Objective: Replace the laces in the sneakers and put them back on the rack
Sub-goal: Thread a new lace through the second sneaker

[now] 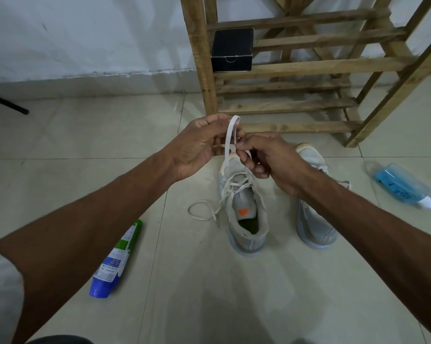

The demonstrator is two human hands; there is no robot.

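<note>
While both hands hover above the floor, the left hand [197, 147] has its grip pinched on a raised loop of white lace [230, 131], and the right hand [274, 162] has its grip pinched on the same lace just beside it. From the two grips the lace drops to the eyelets of the grey sneaker [246, 219] standing directly below. The second sneaker [313, 219] stands near its right, partly behind the right forearm. Beyond both is the wooden rack [296, 68], a black box [231, 49] on its slats.

Two grey sneakers [244, 219] stand before the wooden rack [308, 67], a white lace [228, 135] looped up from one.
</note>
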